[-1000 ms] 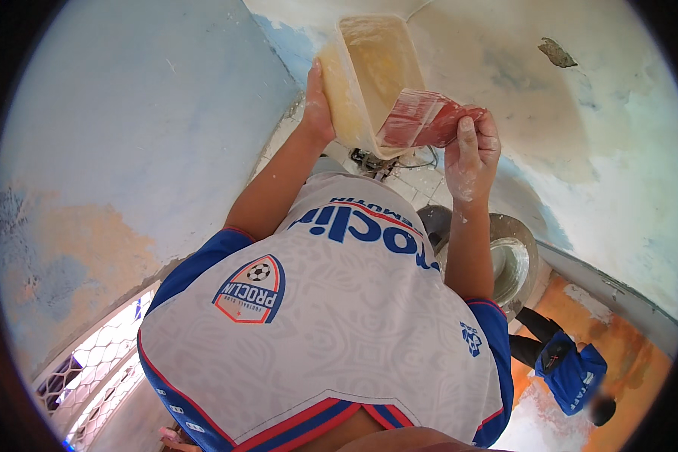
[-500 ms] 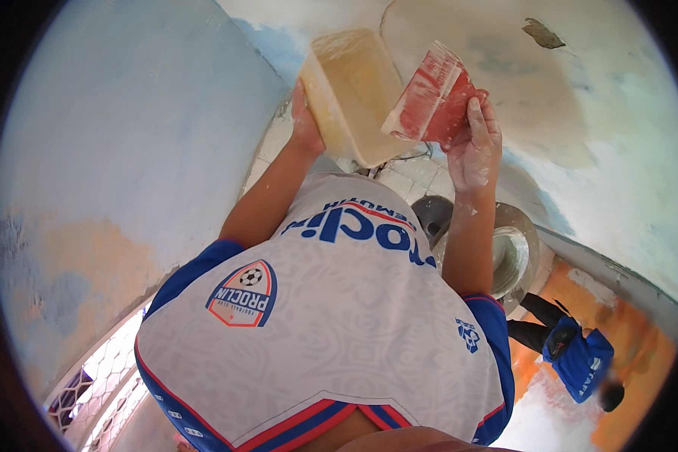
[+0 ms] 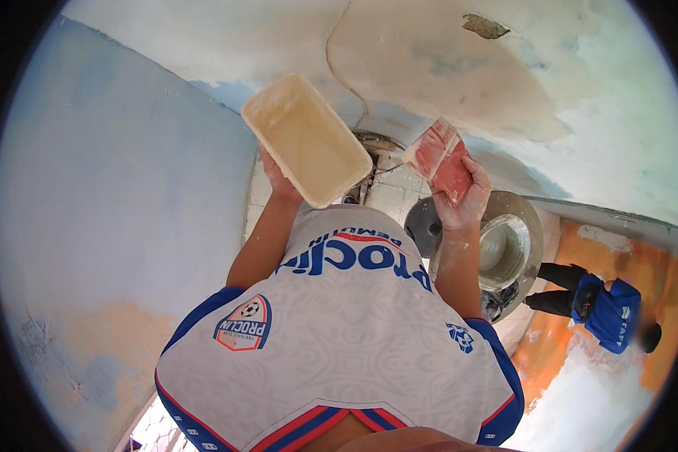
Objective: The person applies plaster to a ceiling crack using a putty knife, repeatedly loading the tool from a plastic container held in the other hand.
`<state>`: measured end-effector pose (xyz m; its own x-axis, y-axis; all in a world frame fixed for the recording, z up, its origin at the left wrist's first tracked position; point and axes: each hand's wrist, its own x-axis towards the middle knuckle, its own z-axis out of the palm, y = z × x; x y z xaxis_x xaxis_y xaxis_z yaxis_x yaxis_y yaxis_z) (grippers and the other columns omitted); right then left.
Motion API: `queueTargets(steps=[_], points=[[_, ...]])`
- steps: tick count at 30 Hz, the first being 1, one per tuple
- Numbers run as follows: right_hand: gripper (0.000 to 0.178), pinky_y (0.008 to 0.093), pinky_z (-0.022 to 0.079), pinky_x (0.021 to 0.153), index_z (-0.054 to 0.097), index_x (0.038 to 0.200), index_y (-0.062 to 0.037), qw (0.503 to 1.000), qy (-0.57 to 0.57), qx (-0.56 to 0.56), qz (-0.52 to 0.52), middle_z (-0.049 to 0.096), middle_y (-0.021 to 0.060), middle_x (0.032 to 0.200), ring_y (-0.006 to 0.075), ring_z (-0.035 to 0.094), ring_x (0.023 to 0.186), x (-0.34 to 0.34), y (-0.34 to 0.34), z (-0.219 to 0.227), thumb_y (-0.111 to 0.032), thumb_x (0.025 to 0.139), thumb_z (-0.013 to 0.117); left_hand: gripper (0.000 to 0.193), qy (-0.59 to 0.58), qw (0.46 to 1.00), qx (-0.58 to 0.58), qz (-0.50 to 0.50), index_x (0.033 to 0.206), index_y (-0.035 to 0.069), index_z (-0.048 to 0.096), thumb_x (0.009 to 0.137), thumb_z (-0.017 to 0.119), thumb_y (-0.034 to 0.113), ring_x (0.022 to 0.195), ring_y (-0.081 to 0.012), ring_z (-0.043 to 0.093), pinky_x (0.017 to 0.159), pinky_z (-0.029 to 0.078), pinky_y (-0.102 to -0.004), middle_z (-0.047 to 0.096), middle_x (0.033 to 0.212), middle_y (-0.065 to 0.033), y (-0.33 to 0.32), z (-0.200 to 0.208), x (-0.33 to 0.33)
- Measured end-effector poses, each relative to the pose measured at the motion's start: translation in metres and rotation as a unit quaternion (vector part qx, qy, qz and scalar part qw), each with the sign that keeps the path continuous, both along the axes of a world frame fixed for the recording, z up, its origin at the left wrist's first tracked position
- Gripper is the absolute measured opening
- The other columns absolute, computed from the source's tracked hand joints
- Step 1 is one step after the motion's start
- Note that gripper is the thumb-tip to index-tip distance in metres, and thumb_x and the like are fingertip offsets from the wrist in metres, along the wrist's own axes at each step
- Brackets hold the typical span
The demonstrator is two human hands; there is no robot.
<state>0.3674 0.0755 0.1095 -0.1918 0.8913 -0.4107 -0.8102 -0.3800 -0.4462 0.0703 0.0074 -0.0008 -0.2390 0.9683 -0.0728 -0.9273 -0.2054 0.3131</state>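
My left hand [image 3: 276, 179] is closed on the side of a rectangular cream plastic tub [image 3: 282, 113], tilted so its inside shows. Pale residue coats its inner walls. A flat red scraper [image 3: 441, 160], smeared with white paste, is in my right hand [image 3: 467, 197], thumb and fingers closed around its lower part. The scraper's blade edge points up and left, apart from the tub's right side. White paste also marks my right hand and forearm.
A patchy wall [image 3: 444, 68] with a chipped hole [image 3: 486, 26] and a hanging cable [image 3: 331, 60] stands ahead. A bluish wall [image 3: 128, 166] rises at left. Right of my forearm is a bucket [image 3: 505, 252] on a round surface. A person in blue [image 3: 610, 313] stands farther right.
Both hands have come down and nearer to me. The tub has shifted left and tipped so more of its inside shows; the scraper has dropped lower. Both stay held.
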Motion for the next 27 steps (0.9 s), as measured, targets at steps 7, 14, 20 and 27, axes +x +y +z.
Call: queueTargets(steps=[7,14,20,27], points=[[0.022,0.0343,0.055,0.064,0.062,0.108,0.0002,0.996,-0.073,0.056,-0.006,0.068,0.0139,0.103,0.0243,0.068,0.086,-0.047,0.026,-0.029,-0.009,0.089,0.056,0.066,0.028,0.999,0.012,-0.015,0.15,0.016,0.042,0.103,0.031,0.062,0.13,-0.0279,0.053,0.106,0.048,-0.045,0.052,0.145,-0.0059,0.008,0.007,-0.046],[0.012,0.0303,0.051,0.054,0.06,0.082,-0.005,0.981,-0.179,0.008,-0.075,0.059,0.0036,0.066,0.0145,0.057,0.056,-0.119,0.078,-0.059,-0.01,0.092,0.056,0.07,0.015,1.0,-0.008,-0.018,0.152,0.019,0.038,0.101,0.03,0.067,0.135,-0.0291,0.048,0.11,0.044,-0.0466,0.047,0.15,-0.0053,0.024,0.006,-0.122],[0.017,0.0311,0.05,0.052,0.055,0.075,-0.007,0.967,-0.214,-0.026,-0.139,0.049,0.0011,0.06,0.0137,0.052,0.051,-0.148,0.108,-0.063,-0.009,0.092,0.054,0.073,0.071,0.997,-0.012,0.0,0.153,0.019,0.036,0.1,0.032,0.068,0.136,-0.0293,0.047,0.111,0.042,-0.0472,0.045,0.152,-0.0052,0.03,0.023,-0.174],[0.014,0.0345,0.053,0.053,0.058,0.083,-0.003,0.967,-0.163,-0.009,-0.194,0.052,0.0037,0.066,0.0178,0.056,0.056,-0.152,0.147,-0.043,-0.012,0.091,0.065,0.071,0.06,0.998,-0.013,-0.032,0.153,0.019,0.036,0.1,0.032,0.066,0.137,-0.029,0.046,0.112,0.042,-0.0461,0.044,0.152,-0.0055,0.041,0.026,-0.214]])
